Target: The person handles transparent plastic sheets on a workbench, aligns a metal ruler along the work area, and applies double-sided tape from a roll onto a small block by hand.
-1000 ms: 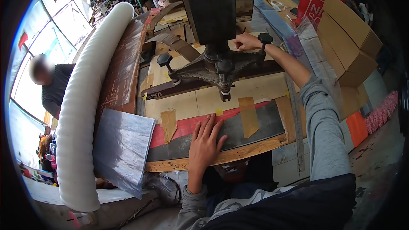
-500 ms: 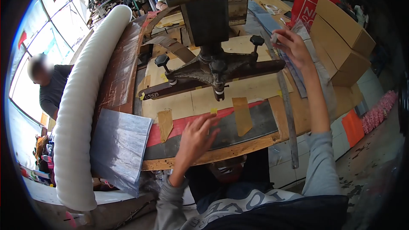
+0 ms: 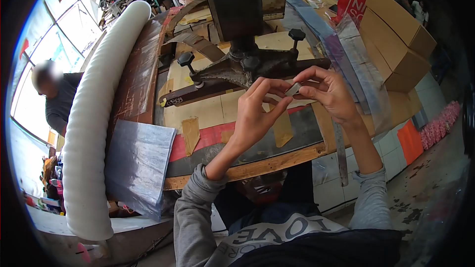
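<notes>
A small grey block-like piece (image 3: pixel 293 89) sits between the fingertips of both hands, in front of the press head. My right hand (image 3: pixel 330 93) pinches it with thumb and fingers. My left hand (image 3: pixel 258 111) is closed at its other side, thumb and fingertips against it. What the piece is exactly, I cannot make out. Behind the hands is a dark metal press head (image 3: pixel 242 64) with black knobs, its long crossbar above a wooden board (image 3: pixel 220 111). Strips of brown tape (image 3: pixel 191 136) lie over the board's red and black front band.
At left lies a long white foam roll (image 3: pixel 94 118), with blue-grey plastic sheets (image 3: pixel 138 163) beside it. Another person (image 3: pixel 62 96) is beyond the roll. A cardboard box (image 3: pixel 393 44) stands at right. A metal bar (image 3: pixel 340 158) sticks out past the table's front edge.
My right hand has come left and down with the small grey piece, from the right side to the middle. My left hand has risen off the board's front to meet it.
</notes>
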Demonstrator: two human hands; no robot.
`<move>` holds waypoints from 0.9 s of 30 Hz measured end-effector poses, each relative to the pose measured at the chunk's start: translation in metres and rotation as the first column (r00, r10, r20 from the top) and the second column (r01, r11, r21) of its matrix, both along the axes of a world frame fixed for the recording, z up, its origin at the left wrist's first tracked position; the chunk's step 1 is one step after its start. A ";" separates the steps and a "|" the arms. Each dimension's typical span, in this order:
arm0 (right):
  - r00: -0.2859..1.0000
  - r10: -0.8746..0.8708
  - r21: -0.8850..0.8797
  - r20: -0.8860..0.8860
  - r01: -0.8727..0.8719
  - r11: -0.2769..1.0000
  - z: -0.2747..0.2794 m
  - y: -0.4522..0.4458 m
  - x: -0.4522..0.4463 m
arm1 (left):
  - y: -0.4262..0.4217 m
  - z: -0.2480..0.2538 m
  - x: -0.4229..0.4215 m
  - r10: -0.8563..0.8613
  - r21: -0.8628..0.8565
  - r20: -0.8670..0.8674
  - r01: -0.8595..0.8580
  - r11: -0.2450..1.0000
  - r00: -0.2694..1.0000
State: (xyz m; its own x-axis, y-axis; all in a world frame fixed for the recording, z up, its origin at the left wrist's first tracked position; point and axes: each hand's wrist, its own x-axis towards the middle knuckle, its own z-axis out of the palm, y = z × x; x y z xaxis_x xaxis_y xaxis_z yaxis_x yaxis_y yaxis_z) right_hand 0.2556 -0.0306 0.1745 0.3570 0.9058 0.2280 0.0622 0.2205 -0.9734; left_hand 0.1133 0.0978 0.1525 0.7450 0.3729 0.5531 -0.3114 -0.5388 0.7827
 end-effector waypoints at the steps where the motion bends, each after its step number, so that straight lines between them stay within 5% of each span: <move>1: 1.000 -0.009 -0.003 0.027 0.009 1.000 0.000 0.001 0.000 | 0.001 -0.003 0.001 0.002 -0.017 0.021 -0.002 1.000 1.000; 5: 0.986 -0.036 -0.031 0.163 0.041 0.999 -0.003 0.003 -0.002 | 0.005 -0.012 -0.001 0.033 -0.005 0.074 -0.032 0.999 0.997; 14: 0.990 -0.016 -0.035 0.141 0.021 0.999 -0.005 0.012 -0.013 | 0.011 -0.019 0.000 0.083 -0.037 0.131 -0.079 0.996 0.988; 20: 0.979 -0.091 0.138 0.180 0.067 0.988 -0.029 0.018 -0.010 | 0.012 -0.017 -0.004 0.040 -0.034 0.084 -0.037 0.999 0.996; 23: 0.966 -0.069 0.010 0.248 0.068 0.998 -0.023 0.016 -0.010 | 0.019 -0.021 -0.004 0.039 0.003 0.027 -0.039 0.999 0.999; 27: 0.948 0.157 -0.083 0.278 -0.139 0.987 -0.004 0.016 0.014 | 0.017 -0.021 -0.004 0.002 0.112 0.051 -0.008 0.994 0.999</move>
State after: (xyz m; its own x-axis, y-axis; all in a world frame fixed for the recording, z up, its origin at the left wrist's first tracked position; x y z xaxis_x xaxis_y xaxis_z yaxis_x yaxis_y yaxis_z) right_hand 0.2701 -0.0145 0.1700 0.1471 0.9590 0.2422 0.3085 0.1882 -0.9324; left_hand 0.1090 0.1152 0.1315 0.7135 0.3102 0.6282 -0.3460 -0.6236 0.7010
